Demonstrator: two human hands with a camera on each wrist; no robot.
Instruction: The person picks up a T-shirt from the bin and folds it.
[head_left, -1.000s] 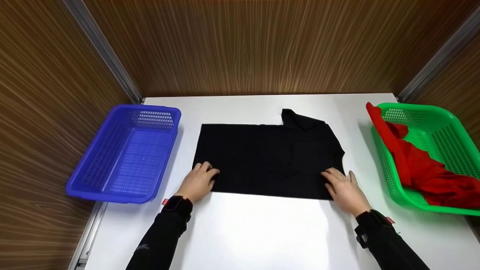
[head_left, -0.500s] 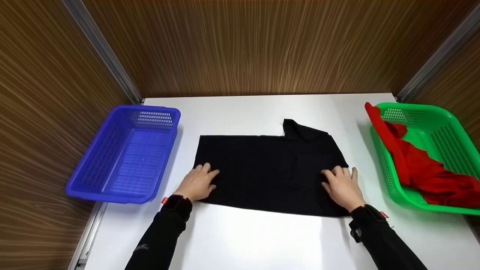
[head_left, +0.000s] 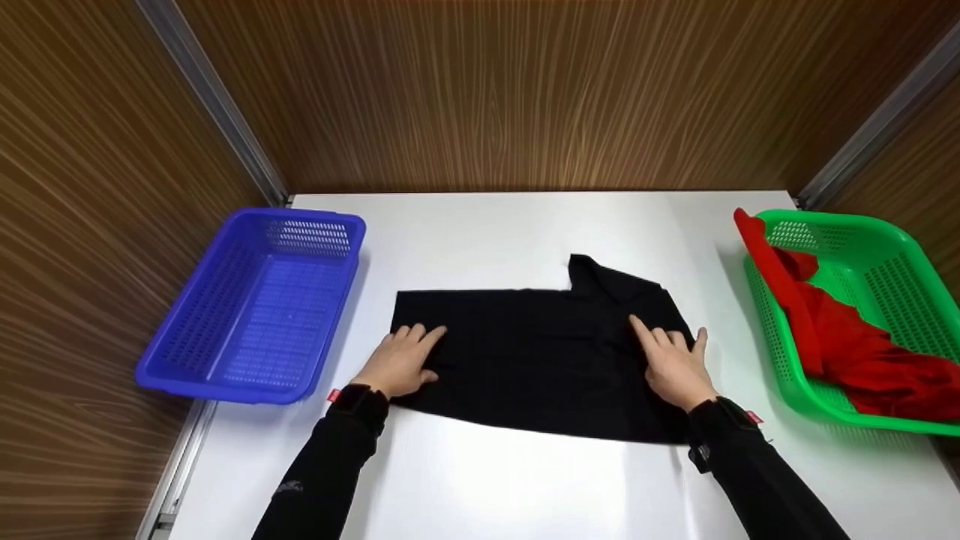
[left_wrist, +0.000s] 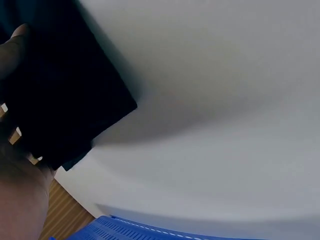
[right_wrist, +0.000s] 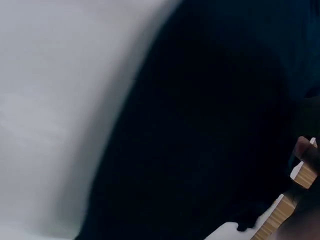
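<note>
A black collared shirt (head_left: 517,367) lies folded lengthwise on the white table, its collar (head_left: 596,276) sticking up at the far right. My left hand (head_left: 399,364) rests on the shirt's left end, index finger stretched out over the cloth. On the right end, near the sleeve side, my right hand (head_left: 673,366) touches the fabric with its index finger pointing forward. The left wrist view has a corner of the dark cloth (left_wrist: 70,95) with fingers at its left edge. Dark cloth (right_wrist: 200,125) fills most of the right wrist view, where the hand is mostly out of frame.
To the left stands a blue plastic basket (head_left: 337,315) with nothing in it. A green basket (head_left: 892,225) at the right holds a red garment (head_left: 847,337), partly hanging over its near-side rim. Wood-grain panels (head_left: 480,97) enclose the white tabletop (head_left: 510,487) on three sides.
The black shirt has slid toward the person, its far edge coming nearer. The right hand has shifted slightly left, index finger now straighter; the left hand has stayed in about the same place.
</note>
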